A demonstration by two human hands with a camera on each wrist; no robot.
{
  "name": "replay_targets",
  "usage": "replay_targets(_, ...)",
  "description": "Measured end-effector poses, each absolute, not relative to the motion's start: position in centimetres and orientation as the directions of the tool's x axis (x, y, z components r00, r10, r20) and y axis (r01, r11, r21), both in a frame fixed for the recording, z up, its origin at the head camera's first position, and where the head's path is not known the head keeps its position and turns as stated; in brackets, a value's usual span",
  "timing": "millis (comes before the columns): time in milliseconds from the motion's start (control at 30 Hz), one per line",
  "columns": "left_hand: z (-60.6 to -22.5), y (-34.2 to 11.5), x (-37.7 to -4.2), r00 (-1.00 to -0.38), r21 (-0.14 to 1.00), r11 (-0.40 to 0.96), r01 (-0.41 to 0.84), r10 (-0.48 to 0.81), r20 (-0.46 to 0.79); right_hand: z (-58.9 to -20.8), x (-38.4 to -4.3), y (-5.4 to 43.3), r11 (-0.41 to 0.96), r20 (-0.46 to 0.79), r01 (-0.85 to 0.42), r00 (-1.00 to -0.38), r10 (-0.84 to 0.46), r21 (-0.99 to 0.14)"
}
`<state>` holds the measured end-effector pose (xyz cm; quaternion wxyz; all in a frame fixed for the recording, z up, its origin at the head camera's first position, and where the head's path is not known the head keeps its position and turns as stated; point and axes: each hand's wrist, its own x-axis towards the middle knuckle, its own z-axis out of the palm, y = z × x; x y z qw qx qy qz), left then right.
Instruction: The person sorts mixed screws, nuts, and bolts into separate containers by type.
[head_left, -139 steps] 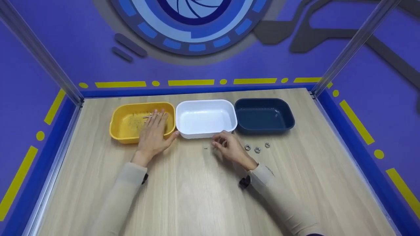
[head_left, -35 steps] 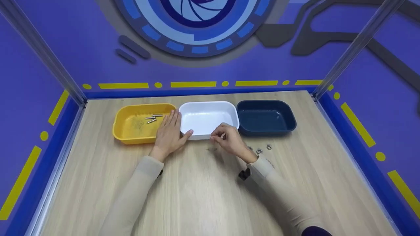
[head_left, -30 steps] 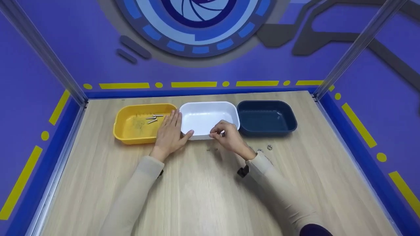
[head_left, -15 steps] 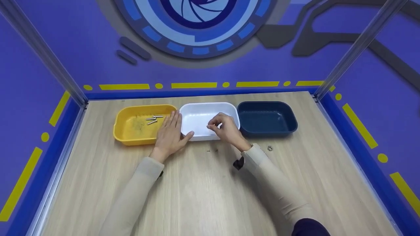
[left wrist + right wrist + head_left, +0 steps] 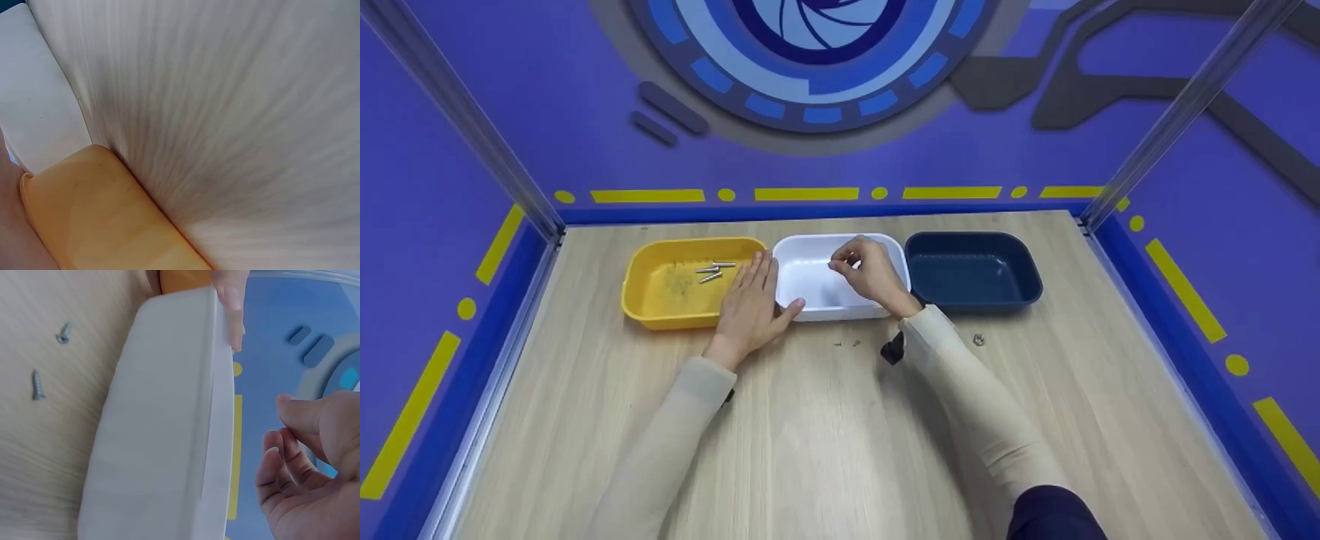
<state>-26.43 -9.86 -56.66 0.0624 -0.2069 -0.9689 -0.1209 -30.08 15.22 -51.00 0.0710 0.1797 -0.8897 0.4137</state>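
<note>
My left hand [image 5: 748, 307] rests with its fingers straight on the adjoining rims of the yellow tray [image 5: 639, 311] and the white tray [image 5: 840, 312]. My right hand [image 5: 872, 270] is over the white tray, fingers curled and thumb tip close to the forefinger. In the right wrist view, the curled right hand [image 5: 315, 467] shows beyond the white tray's outer wall [image 5: 157, 410]; whether anything sits between its fingertips is hidden. Two small screws, one [image 5: 37, 385] and another [image 5: 64, 333], lie apart on the table in front of the white tray.
Several metal pins or bolts [image 5: 711, 274] lie in the yellow tray. A dark blue tray [image 5: 971, 300] stands at the white tray's right. In front of it a metal nut [image 5: 979, 340] lies on the wooden table [image 5: 802, 450]; other nuts seen earlier are behind the right forearm.
The left hand has shifted right from inside the yellow tray to the rims, then stayed. The right hand has risen from the screws, past the front rim, to over the white tray.
</note>
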Motion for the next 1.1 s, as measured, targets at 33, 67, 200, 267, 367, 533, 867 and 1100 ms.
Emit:
replay_targets(33, -56.7, -9.9, -26.4, -0.907, 0.209, 0.885, 0.416, 0.386, 0.171, -51.0, -30.4, 15.1, 0.598, 0.265, -0.368, -0.930, -0.257, -0.712)
replay_targets(67, -56.7, -9.9, -26.4, -0.906, 0.210, 0.884, 0.417, 0.386, 0.173, -50.9, -30.6, 15.0, 0.603, 0.254, -0.355, -0.934, -0.250, -0.714)
replay_targets(200, -56.8, -9.9, -26.4, -0.904, 0.215, 0.882, 0.419, 0.384, 0.188, -50.9, -31.7, 14.7, 0.631, 0.210, -0.307, -0.951, -0.226, -0.713)
replay_targets(267, -56.8, -10.0, -26.3, -0.904, 0.217, 0.882, 0.418, 0.381, 0.192, -50.9, -32.2, 14.6, 0.640, 0.195, -0.291, -0.956, -0.218, -0.711)
replay_targets(367, -56.8, -10.0, -26.4, -0.907, 0.215, 0.885, 0.414, 0.378, 0.187, -50.9, -32.8, 14.5, 0.646, 0.179, -0.273, -0.961, -0.209, -0.713)
replay_targets(533, -56.9, -9.9, -26.5, -0.905, 0.206, 0.886, 0.415, 0.380, 0.189, -51.2, -33.5, 14.5, 0.652, 0.175, -0.260, -0.965, -0.193, -0.713)
replay_targets(867, -56.7, -10.0, -26.4, -0.907, 0.218, 0.885, 0.412, 0.376, 0.191, -51.6, -33.6, 14.1, 0.646, 0.195, -0.269, -0.963, -0.186, -0.714)
replay_targets(1100, -56.8, -10.0, -26.4, -0.903, 0.217, 0.882, 0.418, 0.378, 0.203, -51.8, -33.4, 14.2, 0.659, 0.192, -0.258, -0.966, -0.172, -0.707)
